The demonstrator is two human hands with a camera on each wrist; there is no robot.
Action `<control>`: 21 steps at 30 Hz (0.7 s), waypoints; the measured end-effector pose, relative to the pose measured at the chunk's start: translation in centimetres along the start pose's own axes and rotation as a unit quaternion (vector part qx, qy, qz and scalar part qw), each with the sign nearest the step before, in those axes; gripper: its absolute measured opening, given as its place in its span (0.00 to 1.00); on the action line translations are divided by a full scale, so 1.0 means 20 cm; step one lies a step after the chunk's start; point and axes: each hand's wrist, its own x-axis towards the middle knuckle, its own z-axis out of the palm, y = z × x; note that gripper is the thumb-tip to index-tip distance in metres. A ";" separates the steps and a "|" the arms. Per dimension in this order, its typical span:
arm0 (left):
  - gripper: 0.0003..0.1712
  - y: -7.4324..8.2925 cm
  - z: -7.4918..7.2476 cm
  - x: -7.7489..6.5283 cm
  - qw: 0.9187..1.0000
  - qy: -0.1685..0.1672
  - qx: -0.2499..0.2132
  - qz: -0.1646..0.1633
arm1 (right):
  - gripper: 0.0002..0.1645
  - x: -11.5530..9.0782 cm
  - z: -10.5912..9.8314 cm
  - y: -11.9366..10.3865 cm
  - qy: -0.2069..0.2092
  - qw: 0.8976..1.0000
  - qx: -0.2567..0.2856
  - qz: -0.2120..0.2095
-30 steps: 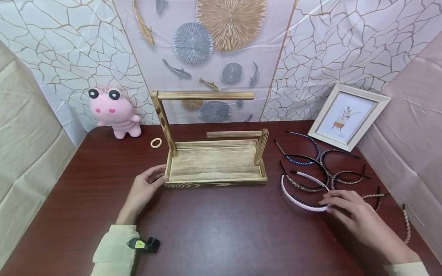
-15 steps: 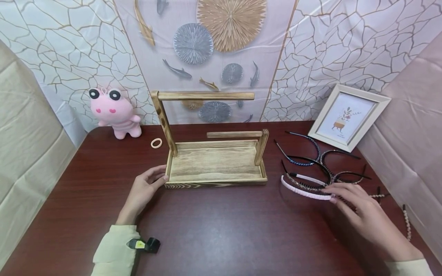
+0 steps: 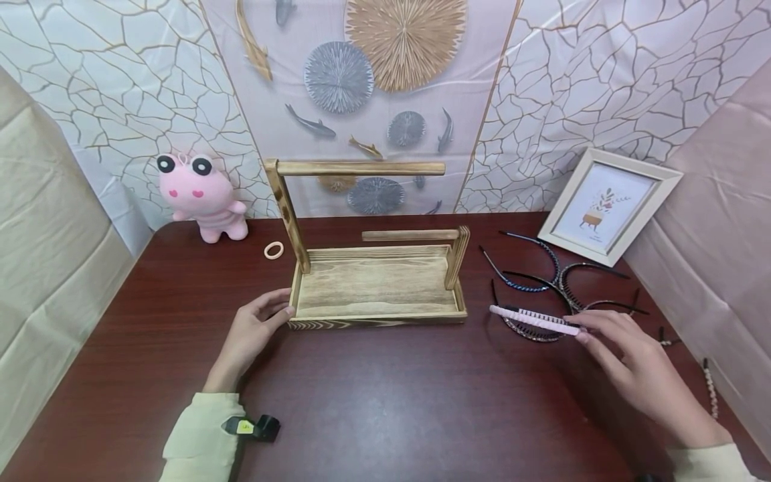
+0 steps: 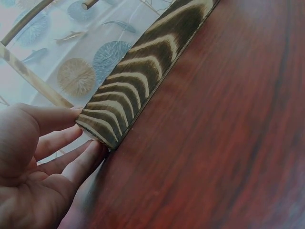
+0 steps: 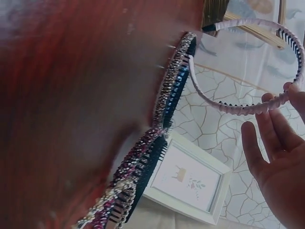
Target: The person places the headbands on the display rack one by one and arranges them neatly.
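My right hand [image 3: 626, 361] pinches a pale pink headband [image 3: 536, 321] with black inner teeth at one side of its band. In the head view the headband appears nearly edge-on, raised over the other headbands; the right wrist view shows its loop [image 5: 233, 109] widely spread. My left hand [image 3: 259, 331] holds the left end of a wooden rack [image 3: 379, 321], a shallow tray with two bars on posts. In the left wrist view, its thumb and fingers [image 4: 81, 162] meet the corner of the striped front wall [image 4: 128, 81].
Several headbands lie at the right: a blue one [image 3: 524, 286], a sparkly one [image 3: 536, 338] below the pink one, and a beaded one [image 3: 711, 388] near the edge. A picture frame [image 3: 608, 204] stands behind them. At back left are a pink plush toy [image 3: 201, 201] and a wooden ring [image 3: 274, 250].
My right hand has lifted the pink headband and tilted it from a broad loop to nearly edge-on, moving slightly away from me. The left hand and rack stay put.
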 end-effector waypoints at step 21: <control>0.25 0.00 0.00 0.00 1.000 0.002 0.013 0.006 | 0.20 0.13 -0.03 -0.03 0.027 0.999 -0.001 0.017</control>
